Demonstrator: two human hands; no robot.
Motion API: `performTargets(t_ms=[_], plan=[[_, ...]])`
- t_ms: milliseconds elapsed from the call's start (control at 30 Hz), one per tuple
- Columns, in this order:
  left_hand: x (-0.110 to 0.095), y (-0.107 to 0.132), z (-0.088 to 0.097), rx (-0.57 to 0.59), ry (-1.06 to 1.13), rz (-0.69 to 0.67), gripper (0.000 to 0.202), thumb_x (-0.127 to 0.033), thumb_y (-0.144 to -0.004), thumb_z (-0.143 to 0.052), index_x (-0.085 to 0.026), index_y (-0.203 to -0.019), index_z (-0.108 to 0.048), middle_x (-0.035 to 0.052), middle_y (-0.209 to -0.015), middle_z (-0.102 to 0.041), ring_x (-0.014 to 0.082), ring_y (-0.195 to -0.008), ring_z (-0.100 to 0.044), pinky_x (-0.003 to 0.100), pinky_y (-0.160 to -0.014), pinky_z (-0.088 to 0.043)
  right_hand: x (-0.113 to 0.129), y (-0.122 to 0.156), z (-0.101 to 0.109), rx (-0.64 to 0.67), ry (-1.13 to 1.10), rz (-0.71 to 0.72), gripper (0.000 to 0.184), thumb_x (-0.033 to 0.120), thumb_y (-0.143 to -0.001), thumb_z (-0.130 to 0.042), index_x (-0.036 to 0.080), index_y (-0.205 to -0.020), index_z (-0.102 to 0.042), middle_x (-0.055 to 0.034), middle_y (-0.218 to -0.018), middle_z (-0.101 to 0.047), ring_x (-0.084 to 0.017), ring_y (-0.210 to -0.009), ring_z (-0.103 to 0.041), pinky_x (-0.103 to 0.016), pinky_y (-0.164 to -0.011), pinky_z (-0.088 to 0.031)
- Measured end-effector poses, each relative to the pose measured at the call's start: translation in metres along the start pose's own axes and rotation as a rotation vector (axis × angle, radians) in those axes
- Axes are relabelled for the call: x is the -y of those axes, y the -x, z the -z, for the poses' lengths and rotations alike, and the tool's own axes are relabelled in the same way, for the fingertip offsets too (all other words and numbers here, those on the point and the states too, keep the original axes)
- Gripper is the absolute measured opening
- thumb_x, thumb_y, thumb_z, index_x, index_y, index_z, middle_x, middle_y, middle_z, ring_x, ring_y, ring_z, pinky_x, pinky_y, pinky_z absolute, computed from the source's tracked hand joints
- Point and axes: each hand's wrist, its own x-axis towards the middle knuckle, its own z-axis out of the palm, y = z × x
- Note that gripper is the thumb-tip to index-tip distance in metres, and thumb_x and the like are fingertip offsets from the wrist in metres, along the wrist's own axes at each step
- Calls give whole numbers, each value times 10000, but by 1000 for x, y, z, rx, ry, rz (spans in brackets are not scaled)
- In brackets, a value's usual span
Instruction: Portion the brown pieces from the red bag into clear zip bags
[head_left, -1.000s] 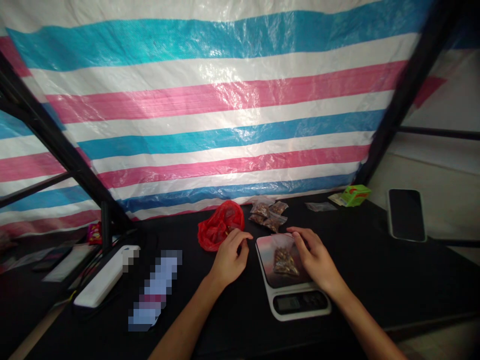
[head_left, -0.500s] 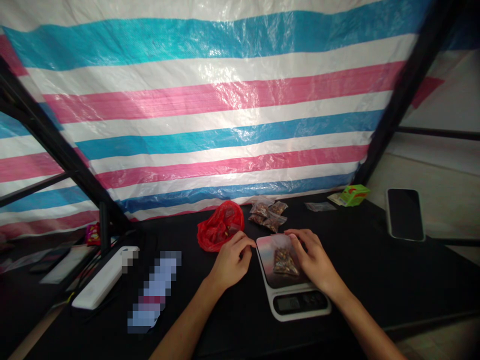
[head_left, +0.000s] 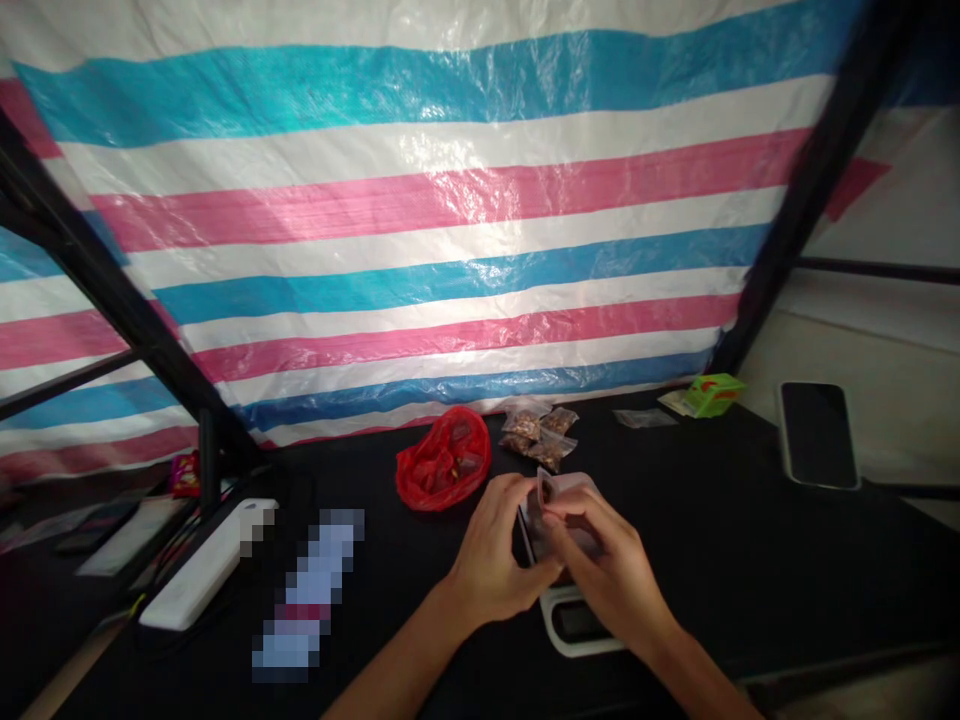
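Above the kitchen scale (head_left: 559,635), a small clear zip bag (head_left: 545,490) is held between both hands. My left hand (head_left: 495,560) is closed on the bag's left side, fingers and thumb curled around it. On the other side, my right hand (head_left: 611,550) pinches the bag near its upper edge. The fingers hide most of the bag and its brown contents, along with much of the scale's plate. Behind the hands lie several filled zip bags (head_left: 544,435) in a small pile. Left of that pile sits an open red plastic bag (head_left: 439,465) with small pieces inside.
A flat clear bag (head_left: 645,418) and a green box (head_left: 712,395) lie at the back right, with a phone (head_left: 817,435) farther right. At left are a white power strip (head_left: 202,570) and a blurred-out item (head_left: 311,595). A striped sheet (head_left: 450,220) hangs behind the black table.
The filled bag has been lifted off the scale's plate. My left hand has moved right to the bag, and both hands now grip it over the scale.
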Motion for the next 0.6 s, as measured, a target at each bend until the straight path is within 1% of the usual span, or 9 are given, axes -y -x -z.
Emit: performTargets(t_ms=[100,167,267,333,367,467,500,533,600], plan=[[5,-1,4,-94,-50,-16,589,-297,-896,-711,-244,-1417,-441,135,-1349,-593,292,-1277,-556,491,-1095,-470,8,0,-5,55,-13,55,102,177,-991,-628,267,-1015,-670,-15,-946,-694,-174,-886,-694,-267,-800,-558],[7,-5,12,-72,-92,-52,511,-293,-917,-697,-244,-1378,-481,126,-1324,-629,295,-1287,-556,493,-1109,-453,10,-1,-4,89,-13,81,132,168,-993,-619,278,-1037,-675,-20,-1006,-706,-179,-964,-699,-272,-866,-560],[16,-9,29,-16,-183,-91,325,-245,-987,-587,-244,-1309,-545,108,-1248,-674,273,-1217,-603,460,-1065,-468,8,0,-1,108,30,73,245,175,-1015,-574,309,-1200,-663,-39,-1196,-695,-196,-1145,-668,-306,-1000,-530],[28,-10,42,-65,-272,26,287,-235,-1016,-524,-243,-1300,-561,103,-1197,-678,260,-1137,-634,435,-1003,-490,4,1,1,90,62,34,293,189,-1030,-544,323,-1275,-634,-44,-1271,-673,-201,-1189,-649,-324,-1023,-516],[36,-10,48,-102,-317,88,301,-243,-1012,-526,-237,-1311,-551,109,-1213,-670,269,-1145,-632,440,-1002,-490,2,1,3,77,69,10,289,199,-1036,-534,322,-1279,-629,-45,-1274,-670,-203,-1176,-651,-330,-1010,-519],[63,-8,66,-218,-425,241,463,-252,-949,-609,-189,-1383,-457,150,-1316,-623,303,-1205,-611,461,-1023,-483,-4,1,6,49,68,-26,259,224,-1048,-520,315,-1263,-633,-53,-1243,-667,-214,-1122,-655,-354,-967,-522],[71,-7,71,-209,-461,286,456,-235,-931,-617,-179,-1355,-460,146,-1272,-639,302,-1157,-629,452,-989,-495,-5,1,7,39,67,-27,255,229,-1050,-520,313,-1263,-633,-56,-1234,-664,-218,-1117,-652,-358,-957,-520],[77,-6,75,-158,-499,311,404,-213,-917,-613,-178,-1300,-487,135,-1208,-660,299,-1098,-646,444,-954,-502,-7,0,8,30,67,-27,251,234,-1052,-520,312,-1262,-633,-58,-1226,-660,-221,-1117,-647,-359,-948,-518],[86,-4,81,-32,-593,352,304,-161,-896,-589,-191,-1194,-539,118,-1143,-681,301,-1073,-648,437,-929,-490,-9,-1,10,17,69,-29,235,243,-1054,-520,309,-1247,-637,-60,-1212,-652,-221,-1107,-643,-351,-924,-516]])
